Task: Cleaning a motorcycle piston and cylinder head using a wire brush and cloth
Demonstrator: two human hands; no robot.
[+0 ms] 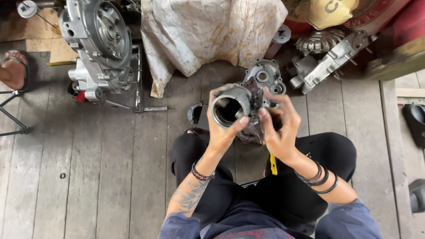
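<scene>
My left hand (221, 130) grips a grey metal engine cylinder (232, 107), its round bore facing me. My right hand (279, 126) holds the cylinder's right side, fingers curled on its dark finned edge (255, 101). Both hands are raised above my knees, which are in black trousers. A grey engine cover (264, 76) lies on the plank floor just behind the cylinder. A yellow-handled tool (273, 164) shows between my legs, mostly hidden.
An engine crankcase (99, 48) stands on a frame at the upper left. A stained white cloth (208, 31) lies at top centre. More metal engine parts (330, 57) lie at the upper right. Another person's sandalled foot (14, 70) is at the left edge.
</scene>
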